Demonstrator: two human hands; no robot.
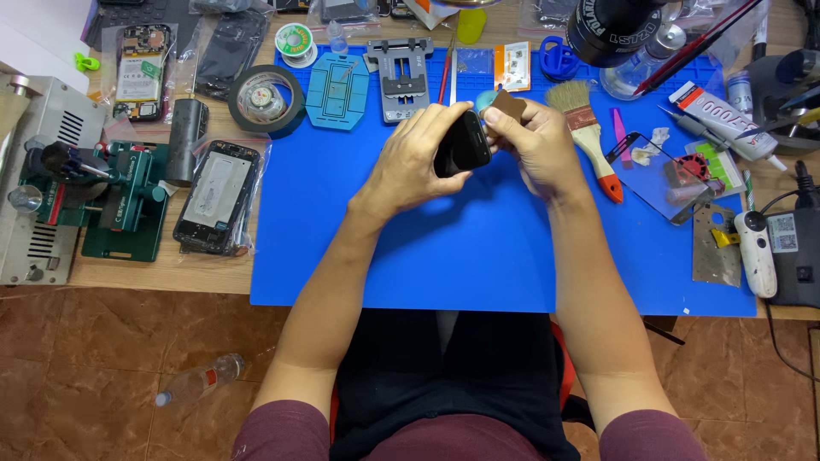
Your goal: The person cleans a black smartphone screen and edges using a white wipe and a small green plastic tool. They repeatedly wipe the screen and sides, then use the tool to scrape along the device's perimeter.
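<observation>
Two bare forearms reach up from the lower edge over a smooth blue mat (478, 256) on a wooden table (162, 275). One black phone (462, 143), glossy with rounded corners, is held above the mat's upper middle, tilted on edge. Fingers of the left hand (418, 158) are curled around it. Pinched between thumb and fingers of the right hand (534, 141) is one small flat brown card (507, 106), right at the phone's upper corner. One bristle brush (585, 128) with a wooden handle and red tip lies just right of that hand. One black tape roll (266, 100) sits at the mat's upper left corner, and one opened phone (217, 196) lies left of the mat. One clear plastic bottle (198, 381) lies on the brown tiled floor.
</observation>
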